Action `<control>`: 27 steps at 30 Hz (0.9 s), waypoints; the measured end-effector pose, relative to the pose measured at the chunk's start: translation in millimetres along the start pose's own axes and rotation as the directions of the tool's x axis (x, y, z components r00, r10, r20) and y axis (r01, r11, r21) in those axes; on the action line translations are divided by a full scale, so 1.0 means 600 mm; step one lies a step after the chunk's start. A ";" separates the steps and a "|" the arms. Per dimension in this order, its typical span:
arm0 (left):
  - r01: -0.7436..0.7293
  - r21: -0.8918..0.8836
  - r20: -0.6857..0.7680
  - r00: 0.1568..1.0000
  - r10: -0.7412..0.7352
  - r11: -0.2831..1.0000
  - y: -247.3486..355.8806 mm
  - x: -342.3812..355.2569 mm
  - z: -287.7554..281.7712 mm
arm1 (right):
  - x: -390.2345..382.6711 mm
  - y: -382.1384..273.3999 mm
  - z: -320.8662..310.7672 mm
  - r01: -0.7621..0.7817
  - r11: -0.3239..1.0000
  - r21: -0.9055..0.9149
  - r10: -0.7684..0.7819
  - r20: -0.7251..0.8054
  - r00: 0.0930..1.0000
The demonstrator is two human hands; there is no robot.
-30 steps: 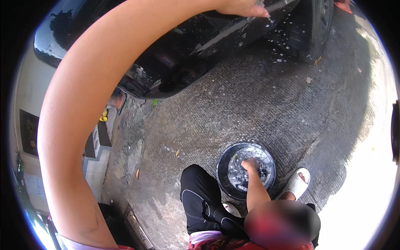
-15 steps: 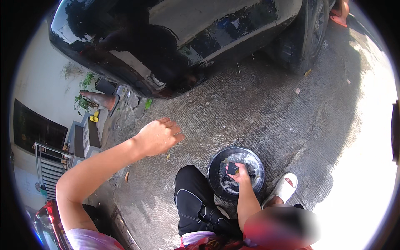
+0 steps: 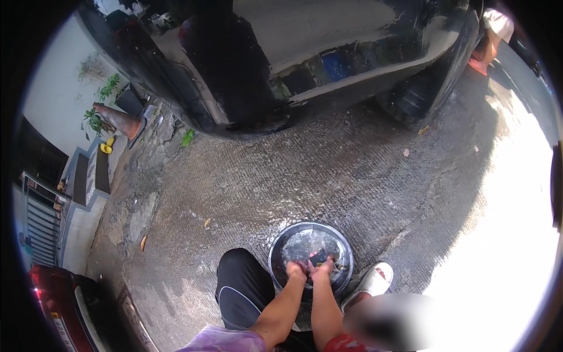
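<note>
In front of me a round black basin (image 3: 275,246) holds cloudy, sudsy water. My right hand (image 3: 322,264) is in it, gripping a dark, block-like thing, perhaps a sponge (image 3: 318,256). My left hand (image 3: 296,271) dips into the basin just left of my right hand; its fingers are hidden in the water. My bent knee (image 3: 240,270) in black pants is beside the basin, and my foot in a white slide sandal (image 3: 376,280) is to its right.
A wet black car (image 3: 305,53) stands ahead. A person's leg (image 3: 488,50) shows at the far right. At left are an orange cone (image 3: 117,121), potted plants (image 3: 128,98), yellow shoes (image 3: 107,146), steps (image 3: 87,176) and a red car (image 3: 53,299). Textured concrete (image 3: 234,176) lies between.
My left arm came down from beside the black car's body into the basin, next to my right hand. My right hand stayed in the basin with the dark thing.
</note>
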State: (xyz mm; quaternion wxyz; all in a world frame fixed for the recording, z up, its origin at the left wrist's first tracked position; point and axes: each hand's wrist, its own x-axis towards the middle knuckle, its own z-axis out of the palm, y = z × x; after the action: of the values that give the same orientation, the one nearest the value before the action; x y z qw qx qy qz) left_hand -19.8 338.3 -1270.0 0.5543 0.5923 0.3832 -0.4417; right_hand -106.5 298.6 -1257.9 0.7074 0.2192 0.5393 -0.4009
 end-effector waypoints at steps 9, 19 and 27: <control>-0.089 -0.252 0.655 0.718 0.238 0.964 0.134 -0.300 0.180 | -0.210 -0.091 0.231 0.139 0.918 0.371 -0.302 0.429 0.851; -0.320 -0.258 0.762 0.513 0.396 0.912 0.280 -0.598 0.169 | -0.531 -0.100 0.399 0.316 0.810 0.495 -0.568 0.522 0.637; 0.027 -0.081 0.255 0.967 -0.006 0.996 0.094 -0.085 0.056 | -0.105 0.029 0.152 0.122 0.973 0.196 -0.074 -0.238 0.968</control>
State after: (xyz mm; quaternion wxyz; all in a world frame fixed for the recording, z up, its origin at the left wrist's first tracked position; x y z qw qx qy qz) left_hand 14.0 301.5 -1203.5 0.6196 0.5037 0.3322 -0.5021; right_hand -45.0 261.7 -1171.7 0.5927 0.3100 0.5825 -0.4619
